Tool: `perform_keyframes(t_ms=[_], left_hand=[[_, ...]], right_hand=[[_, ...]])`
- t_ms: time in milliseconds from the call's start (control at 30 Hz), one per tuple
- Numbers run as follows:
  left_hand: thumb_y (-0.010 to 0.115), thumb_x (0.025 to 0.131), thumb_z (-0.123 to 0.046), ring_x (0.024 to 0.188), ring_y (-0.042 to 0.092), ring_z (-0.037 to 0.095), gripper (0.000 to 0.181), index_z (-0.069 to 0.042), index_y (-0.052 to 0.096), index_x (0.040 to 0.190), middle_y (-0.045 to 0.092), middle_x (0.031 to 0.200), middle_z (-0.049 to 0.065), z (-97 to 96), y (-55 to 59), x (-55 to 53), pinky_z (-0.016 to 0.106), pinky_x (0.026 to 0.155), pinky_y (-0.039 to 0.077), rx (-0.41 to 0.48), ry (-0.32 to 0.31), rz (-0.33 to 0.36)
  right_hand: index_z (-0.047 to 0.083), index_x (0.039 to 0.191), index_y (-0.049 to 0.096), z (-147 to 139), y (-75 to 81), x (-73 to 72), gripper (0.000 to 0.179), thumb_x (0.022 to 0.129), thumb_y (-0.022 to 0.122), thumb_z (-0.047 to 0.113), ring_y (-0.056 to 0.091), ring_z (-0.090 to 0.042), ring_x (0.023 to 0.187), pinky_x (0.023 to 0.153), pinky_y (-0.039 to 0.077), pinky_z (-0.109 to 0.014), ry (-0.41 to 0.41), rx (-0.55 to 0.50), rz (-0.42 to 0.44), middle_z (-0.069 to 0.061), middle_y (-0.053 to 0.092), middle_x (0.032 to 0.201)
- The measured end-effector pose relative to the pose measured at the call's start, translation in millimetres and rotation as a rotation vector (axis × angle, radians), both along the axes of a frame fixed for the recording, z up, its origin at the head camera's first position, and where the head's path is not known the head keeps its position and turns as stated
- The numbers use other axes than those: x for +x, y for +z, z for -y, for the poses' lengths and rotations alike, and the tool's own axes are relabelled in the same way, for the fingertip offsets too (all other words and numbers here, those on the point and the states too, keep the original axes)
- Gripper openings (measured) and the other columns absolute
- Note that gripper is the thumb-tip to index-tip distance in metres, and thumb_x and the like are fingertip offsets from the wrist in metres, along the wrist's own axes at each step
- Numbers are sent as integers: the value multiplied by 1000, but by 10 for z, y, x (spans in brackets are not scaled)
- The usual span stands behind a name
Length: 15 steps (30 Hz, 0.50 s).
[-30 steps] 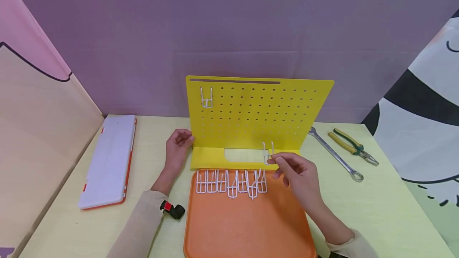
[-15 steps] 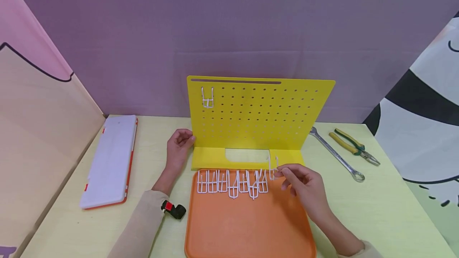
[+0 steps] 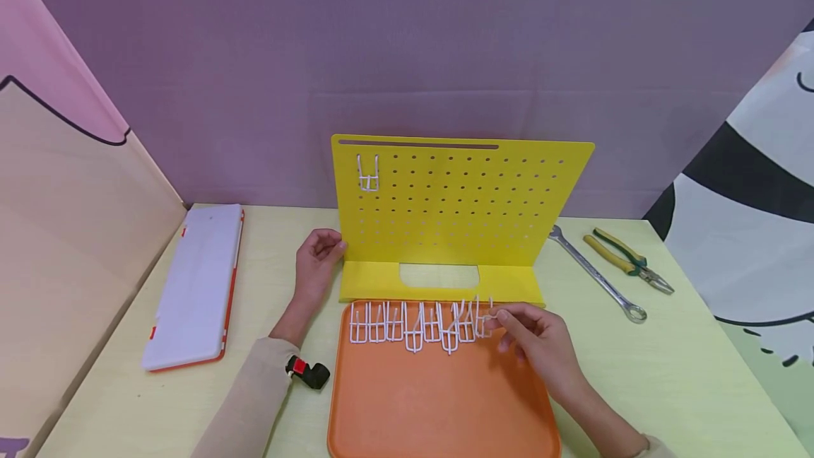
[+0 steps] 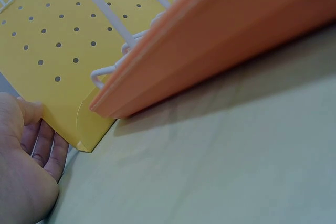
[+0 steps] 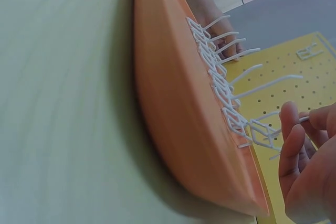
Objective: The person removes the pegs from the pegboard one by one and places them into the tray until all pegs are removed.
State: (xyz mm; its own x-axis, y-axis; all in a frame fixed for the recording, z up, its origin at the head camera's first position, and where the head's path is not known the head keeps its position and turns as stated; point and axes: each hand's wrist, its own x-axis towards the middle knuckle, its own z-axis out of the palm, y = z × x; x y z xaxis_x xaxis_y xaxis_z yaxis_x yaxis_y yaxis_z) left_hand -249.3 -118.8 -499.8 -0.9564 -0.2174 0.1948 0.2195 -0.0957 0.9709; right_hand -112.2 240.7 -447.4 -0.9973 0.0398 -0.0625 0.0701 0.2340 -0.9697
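Observation:
My left hand (image 3: 318,267) grips the left edge of a yellow pegboard (image 3: 439,239), thumb on its front face and the other fingers behind. Between thumb and fingertips, my right hand (image 3: 537,341) pinches a white wire pegboard hook (image 5: 265,134) by its prong. This hook is at the right end of a row of similar hooks (image 3: 413,331) along the far edge of an orange tray (image 3: 439,401). Another white hook (image 3: 369,177) hangs at the pegboard's upper left.
To the right of the pegboard lie a wrench (image 3: 598,274) and pliers (image 3: 629,260) with yellow-green handles. A flat white case (image 3: 193,288) with red edging is on the table's left. A purple backdrop (image 3: 445,41) stands behind.
My right hand has brought the hook down and toward me, from in front of the pegboard's base to the end of the row on the tray. The left hand keeps its place.

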Motion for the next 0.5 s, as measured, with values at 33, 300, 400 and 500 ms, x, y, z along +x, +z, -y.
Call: perform_keyframes(t_ms=[33,300,400,500], left_hand=[[71,103,10,92,67,9,14,11,65,116,71,102,5,0,-1,2,17,86,57,0,-1,-1],[74,103,7,91,67,10,17,13,65,116,72,105,12,0,-7,10,17,86,57,13,-6,-6],[73,103,8,91,67,9,17,13,64,117,72,104,10,1,-7,6,17,86,57,10,-4,-7],[73,103,8,92,67,9,18,14,64,118,72,104,10,-1,-3,4,17,86,57,3,-2,-6]], right_hand=[[-8,125,75,-4,-2,-1,26,112,68,13,70,-18,65,51,50,-25,1,2,8,-3,84,97],[-8,125,75,-51,-54,-49,26,112,68,14,69,-17,66,52,50,-25,15,25,44,-2,83,94],[-8,125,75,-54,-76,-73,27,112,69,15,68,-17,66,52,50,-26,27,34,43,-4,83,95],[-7,124,75,-49,-92,-96,27,111,70,15,68,-18,67,53,51,-27,32,42,48,-6,82,95]])
